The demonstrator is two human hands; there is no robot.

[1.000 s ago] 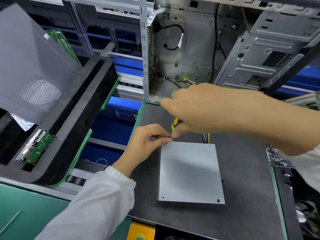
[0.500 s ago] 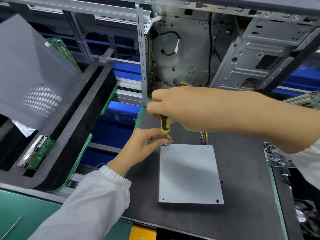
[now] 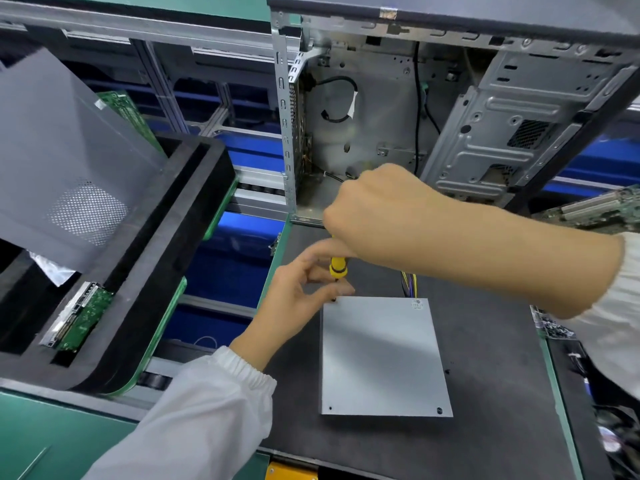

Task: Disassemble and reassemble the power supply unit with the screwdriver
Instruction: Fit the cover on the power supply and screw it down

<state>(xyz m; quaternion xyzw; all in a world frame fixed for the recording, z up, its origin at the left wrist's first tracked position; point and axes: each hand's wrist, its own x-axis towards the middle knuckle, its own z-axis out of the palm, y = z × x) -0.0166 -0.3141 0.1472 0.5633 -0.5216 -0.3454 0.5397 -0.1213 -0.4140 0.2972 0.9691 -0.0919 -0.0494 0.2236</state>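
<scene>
Left sleeve: a white elastic-cuffed sleeve [image 3: 194, 410] comes in from the near left, nearest the camera.
Power supply unit: a flat grey sheet-metal box [image 3: 382, 355] lies on the dark desk mat [image 3: 491, 393], just near-right of both hands; its long axis runs away from the viewer, with screw holes showing at the two near corners.
Left hand: the left hand [image 3: 298, 299] sits at the box's far-left corner, fingers loosely curled toward the screwdriver tip; whether it pinches a screw or only steadies the shaft, I cannot tell.
Screwdriver: a yellow-and-black-handled screwdriver [image 3: 336, 268] stands near upright, tip down at that far-left corner.
Right hand: the right hand [image 3: 374, 216] is curled round the handle from above, forearm reaching in from the right.
Key relation: the tip meets the corner directly below the right hand; the left hand is the nearer one to the screw point, so the turn likely depends on keeping the shaft vertical.
Cables: yellow and dark wires [image 3: 408, 284] leave the box's far edge under the right forearm.
Beyond: an open grey metal computer case [image 3: 485, 133] stands past the hands.
</scene>
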